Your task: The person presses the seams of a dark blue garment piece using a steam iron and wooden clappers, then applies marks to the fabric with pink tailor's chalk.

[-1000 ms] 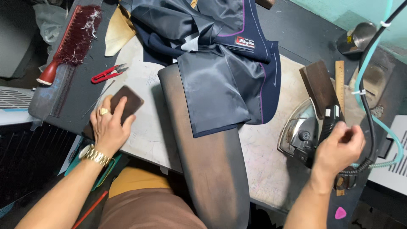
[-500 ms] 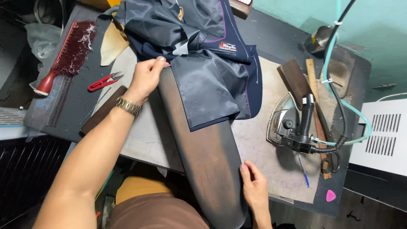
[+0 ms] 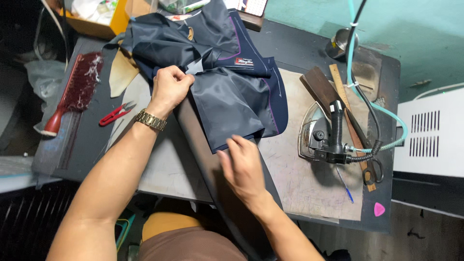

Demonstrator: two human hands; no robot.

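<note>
A dark navy garment with purple piping and a small sewn label lies bunched over the far end of a long dark pressing board. My left hand, with a gold watch on the wrist, pinches the garment's grey lining at its left edge. My right hand rests flat on the board at the garment's lower hem, fingers spread and touching the cloth.
A steam iron with a hose stands to the right, beside a wooden block, a ruler and scissors. On the left lie a red brush, red snips and a tan cloth piece. A metal cup sits at the back.
My left hand moved from the table's left side up to the garment and gripped its edge. My right hand left the iron, came to the board and slid up to the hem.
</note>
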